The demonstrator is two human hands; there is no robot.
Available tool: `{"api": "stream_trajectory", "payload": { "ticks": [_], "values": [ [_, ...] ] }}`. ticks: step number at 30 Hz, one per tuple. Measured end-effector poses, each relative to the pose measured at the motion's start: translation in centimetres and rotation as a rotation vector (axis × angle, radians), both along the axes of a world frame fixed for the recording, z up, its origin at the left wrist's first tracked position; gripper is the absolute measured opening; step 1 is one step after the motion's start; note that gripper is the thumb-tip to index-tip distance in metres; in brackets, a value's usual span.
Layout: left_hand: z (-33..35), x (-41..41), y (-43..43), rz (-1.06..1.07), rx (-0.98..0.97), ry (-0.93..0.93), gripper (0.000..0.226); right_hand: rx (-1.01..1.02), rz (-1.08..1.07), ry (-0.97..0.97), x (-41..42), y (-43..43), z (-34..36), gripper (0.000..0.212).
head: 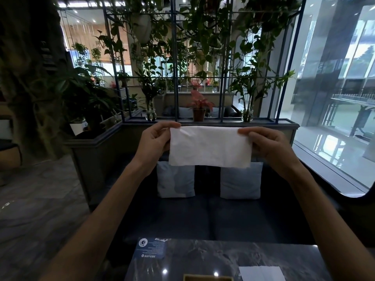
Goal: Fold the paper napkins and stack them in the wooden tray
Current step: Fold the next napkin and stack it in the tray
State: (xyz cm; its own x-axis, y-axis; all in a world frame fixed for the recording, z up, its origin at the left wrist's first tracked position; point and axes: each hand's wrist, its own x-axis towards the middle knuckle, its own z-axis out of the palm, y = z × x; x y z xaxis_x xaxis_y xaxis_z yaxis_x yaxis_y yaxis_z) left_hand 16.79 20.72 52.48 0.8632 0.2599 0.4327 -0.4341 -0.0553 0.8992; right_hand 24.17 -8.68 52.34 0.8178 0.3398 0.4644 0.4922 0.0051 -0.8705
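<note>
I hold a white paper napkin (210, 147) stretched out in the air at chest height, well above the table. My left hand (156, 138) pinches its upper left corner and my right hand (267, 144) pinches its upper right corner. The napkin hangs as a wide rectangle. At the bottom edge of the view only the top rim of the wooden tray (208, 277) shows. Another white napkin (261, 273) lies flat on the table, to the right of the tray.
The dark marble table (213, 258) carries a blue printed card (152, 248) at its far left. Beyond it is a dark sofa with two pale cushions (175, 179), then a ledge with potted plants (199, 108). A big window runs along the right.
</note>
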Motion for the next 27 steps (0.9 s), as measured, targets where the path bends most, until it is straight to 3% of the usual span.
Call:
{"api": "stream_trajectory", "payload": {
  "ticks": [3, 6, 9, 11, 14, 16, 18, 21, 24, 27],
  "values": [
    [-0.3, -0.1, 0.2, 0.054, 0.046, 0.038, 0.022, -0.031, -0.108, -0.132, -0.1, 0.7, 0.0, 0.018],
    [-1.3, 0.3, -0.2, 0.285, 0.411, 0.002, 0.029, -0.164, -0.144, -0.335, -0.4, 1.5, 1.4, 0.028],
    [-1.7, 0.2, -2.7, 0.072, 0.597, 0.044, 0.039, -0.425, 0.056, -0.368, -1.1, 2.8, 4.1, 0.043],
    [-1.7, 0.2, -4.4, -0.129, 0.545, 0.099, 0.042, -0.607, 0.124, -0.393, -1.5, 3.7, 5.6, 0.051],
    [-1.9, 0.3, -5.7, -0.192, 0.376, 0.064, 0.021, -0.741, 0.091, -0.466, -1.8, 4.3, 6.9, 0.055],
    [-2.1, 0.5, -5.9, -0.155, 0.258, 0.043, 0.015, -0.7, 0.016, -0.541, -1.8, 4.2, 7.2, 0.054],
    [-2.0, 0.5, -5.9, -0.12, 0.158, 0.038, 0.016, -0.53, -0.088, -0.572, -1.5, 3.9, 6.5, 0.056],
    [-1.6, 0.3, -5.7, -0.071, 0.015, 0.042, 0.018, -0.193, -0.142, -0.238, -1.5, 3.5, 3.6, 0.074],
    [-1.5, 0.1, -5.8, -0.043, -0.048, 0.05, 0.016, 0.003, 0.046, 0.248, -1.7, 4.2, -0.5, 0.074],
    [-1.8, 0.0, -5.8, -0.019, -0.039, 0.062, 0.018, 0.097, 0.061, 0.321, -1.8, 5.1, -2.6, 0.067]
  ]
}}
